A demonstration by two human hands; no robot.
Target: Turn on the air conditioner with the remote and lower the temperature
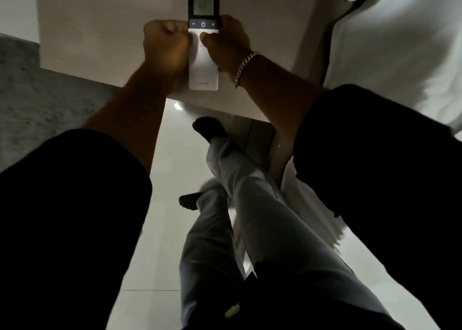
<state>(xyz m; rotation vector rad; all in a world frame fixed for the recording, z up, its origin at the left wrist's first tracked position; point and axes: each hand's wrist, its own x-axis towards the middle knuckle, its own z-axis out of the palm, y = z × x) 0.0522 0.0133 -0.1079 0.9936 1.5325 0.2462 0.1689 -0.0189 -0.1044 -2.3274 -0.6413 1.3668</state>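
Your left hand [165,45], curled shut, and right hand [226,44], thumb on its face, clasp the remote [203,59] by its mid-body edges above the table [100,16]; judge it light, rigid, smooth, so grip sides, leaving buttons clear.

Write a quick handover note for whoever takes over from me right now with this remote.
Left hand: closed in a fist against the remote's left edge.
Right hand: gripping the right side, thumb on the white panel just below the power button.
Remote held upright, screen lit; digits unreadable.
Done: screen shows a reading; whether the air conditioner runs cannot be told.
Left: press the minus button to lower the temperature.
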